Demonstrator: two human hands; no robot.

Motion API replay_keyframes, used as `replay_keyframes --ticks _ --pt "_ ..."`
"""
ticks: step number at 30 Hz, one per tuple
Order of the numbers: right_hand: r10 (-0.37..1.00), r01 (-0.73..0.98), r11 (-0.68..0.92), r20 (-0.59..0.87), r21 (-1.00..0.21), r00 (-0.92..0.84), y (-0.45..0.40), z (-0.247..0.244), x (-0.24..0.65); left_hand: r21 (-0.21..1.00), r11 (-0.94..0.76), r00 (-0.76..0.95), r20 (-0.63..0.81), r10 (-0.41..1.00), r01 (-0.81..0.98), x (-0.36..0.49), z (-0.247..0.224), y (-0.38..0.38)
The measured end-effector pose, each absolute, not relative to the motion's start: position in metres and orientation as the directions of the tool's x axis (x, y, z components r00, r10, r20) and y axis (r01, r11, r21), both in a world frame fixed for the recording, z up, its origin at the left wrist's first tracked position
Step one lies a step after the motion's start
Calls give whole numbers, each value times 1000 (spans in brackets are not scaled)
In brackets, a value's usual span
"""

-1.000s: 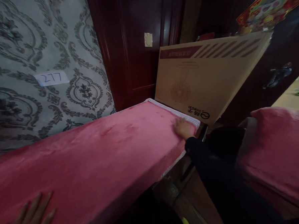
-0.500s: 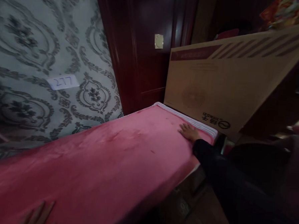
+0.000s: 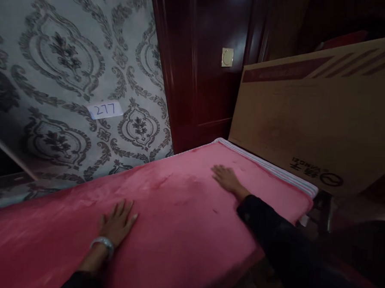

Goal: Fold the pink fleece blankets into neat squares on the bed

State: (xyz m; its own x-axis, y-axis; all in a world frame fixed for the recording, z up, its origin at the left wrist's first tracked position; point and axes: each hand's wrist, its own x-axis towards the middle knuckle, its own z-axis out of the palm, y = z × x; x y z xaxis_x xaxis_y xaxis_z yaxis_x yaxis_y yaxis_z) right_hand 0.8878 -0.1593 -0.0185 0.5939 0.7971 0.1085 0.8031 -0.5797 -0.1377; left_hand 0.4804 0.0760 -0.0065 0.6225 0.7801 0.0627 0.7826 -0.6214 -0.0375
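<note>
A plush pink cover [image 3: 175,229] is spread over a long bed-like surface, with a few creases and dents in its pile. My left hand [image 3: 115,226], a pale bangle at its wrist, lies flat on the cover with fingers spread. Farther off, toward the striped end, my right hand [image 3: 225,178] rests palm down on the same cover, fingers stretched out. Neither hand holds anything. A striped edge [image 3: 275,167] in white and grey shows along the far end, beyond my right hand.
A large cardboard box [image 3: 310,116] leans behind the far end. Patterned wallpaper [image 3: 70,69] with a paper label [image 3: 106,110] reading 277 runs along the left. Beside it stands a dark red door [image 3: 208,93]. Dark clutter lies at the lower right.
My left hand has come farther into view, moving up and right over the cover. My right hand has drawn back from the striped end. The view has shifted left.
</note>
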Motion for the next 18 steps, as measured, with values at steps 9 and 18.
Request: replay_keyframes --ticks 9,18 --pt "723 741 -666 172 -82 669 -125 -6 941 -137 -595 592 -62 803 792 482 -9 64" --pt "653 659 -736 93 -153 751 -116 -34 991 -119 -596 591 -75 803 794 481 -4 49"
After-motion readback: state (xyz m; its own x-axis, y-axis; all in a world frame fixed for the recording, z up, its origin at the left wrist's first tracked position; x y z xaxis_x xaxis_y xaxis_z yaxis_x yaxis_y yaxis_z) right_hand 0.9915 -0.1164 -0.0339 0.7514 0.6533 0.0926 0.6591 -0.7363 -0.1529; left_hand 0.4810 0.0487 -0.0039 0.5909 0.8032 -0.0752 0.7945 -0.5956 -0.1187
